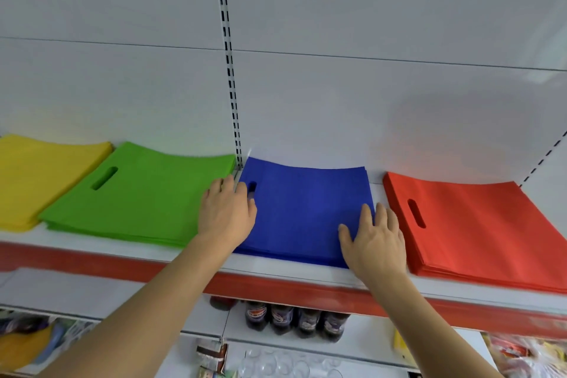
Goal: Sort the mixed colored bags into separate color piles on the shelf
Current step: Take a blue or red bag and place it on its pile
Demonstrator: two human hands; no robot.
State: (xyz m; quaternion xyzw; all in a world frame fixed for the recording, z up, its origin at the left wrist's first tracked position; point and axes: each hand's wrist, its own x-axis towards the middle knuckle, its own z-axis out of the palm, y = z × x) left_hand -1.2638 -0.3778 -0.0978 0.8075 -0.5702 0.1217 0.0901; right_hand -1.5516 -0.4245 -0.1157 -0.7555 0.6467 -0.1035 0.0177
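Four flat piles of bags lie side by side on the white shelf [276, 270]: yellow [36, 175] at the far left, green [138, 193], blue [306, 209] in the middle, red [478, 224] at the right. My left hand [227, 209] lies flat on the blue pile's left edge, by its handle slot, fingers spread. My right hand [374, 239] rests palm down on the blue pile's right front corner, fingers apart. Neither hand grips a bag.
The shelf has a red front strip [276, 285] and a white back panel with a slotted upright [228, 55]. Below stand several dark bottles [294, 319], packets [211, 353] and other goods at the lower left and right.
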